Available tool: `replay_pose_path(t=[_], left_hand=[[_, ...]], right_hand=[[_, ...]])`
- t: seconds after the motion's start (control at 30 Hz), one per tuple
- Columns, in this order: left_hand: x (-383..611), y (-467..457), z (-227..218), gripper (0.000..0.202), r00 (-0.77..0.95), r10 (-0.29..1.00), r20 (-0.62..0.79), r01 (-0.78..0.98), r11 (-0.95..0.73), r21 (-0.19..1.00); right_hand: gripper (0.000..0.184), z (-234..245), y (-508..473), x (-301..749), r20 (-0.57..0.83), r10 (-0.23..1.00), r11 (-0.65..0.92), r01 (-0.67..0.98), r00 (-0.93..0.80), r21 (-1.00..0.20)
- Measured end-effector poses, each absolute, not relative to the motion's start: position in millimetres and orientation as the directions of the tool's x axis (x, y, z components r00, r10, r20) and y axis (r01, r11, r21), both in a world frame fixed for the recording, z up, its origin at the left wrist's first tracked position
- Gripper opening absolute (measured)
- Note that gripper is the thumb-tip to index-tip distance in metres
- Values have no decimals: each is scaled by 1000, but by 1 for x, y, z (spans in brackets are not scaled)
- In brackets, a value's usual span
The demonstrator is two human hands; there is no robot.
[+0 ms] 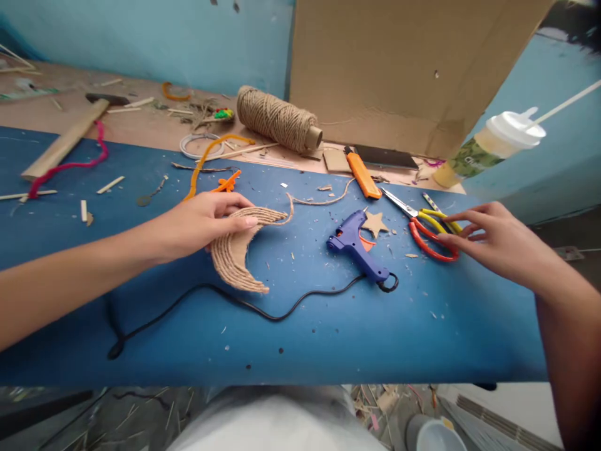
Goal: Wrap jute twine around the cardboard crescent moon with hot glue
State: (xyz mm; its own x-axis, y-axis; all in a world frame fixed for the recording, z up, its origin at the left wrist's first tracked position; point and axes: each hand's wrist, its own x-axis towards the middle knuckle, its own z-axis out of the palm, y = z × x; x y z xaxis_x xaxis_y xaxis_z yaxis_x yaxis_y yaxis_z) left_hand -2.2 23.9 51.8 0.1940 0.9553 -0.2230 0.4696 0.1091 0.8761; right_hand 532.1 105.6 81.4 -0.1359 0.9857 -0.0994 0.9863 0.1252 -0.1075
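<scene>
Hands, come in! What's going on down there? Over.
Left hand gripping twine-wrapped crescent. Right hand open, fingertips on red-and-yellow scissors. Glue gun and cardboard star lying between hands.

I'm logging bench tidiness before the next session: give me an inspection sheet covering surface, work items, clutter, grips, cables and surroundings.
Surface: blue mat, strewn with fine scraps.
Work items: twine-wrapped crescent under the left hand; red-and-yellow scissors at the right hand.
Clutter: glue gun, cardboard star, orange knife, twine spool, orange pipe cleaner.
Grips: left closed on the crescent's upper end; right open, touching the scissors' handles.
Cables: black cord runs from the glue gun across the mat toward its near-left edge.
Surroundings: cardboard sheet against a turquoise wall; lidded cup with straw at right.
</scene>
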Motion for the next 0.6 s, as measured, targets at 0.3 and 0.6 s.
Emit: replay_pose_path(t=[0.3, 0.6], left_hand=[[18, 14, 51, 51, 183, 961, -209, 231, 165, 959], [34, -4, 67, 43, 46, 991, 129, 223, -136, 965]], right_hand=[[16, 88, 100, 504, -147, 989, -57, 899, -7, -433], [30, 105, 71, 432, -72, 962, 54, 443, -262, -895]])
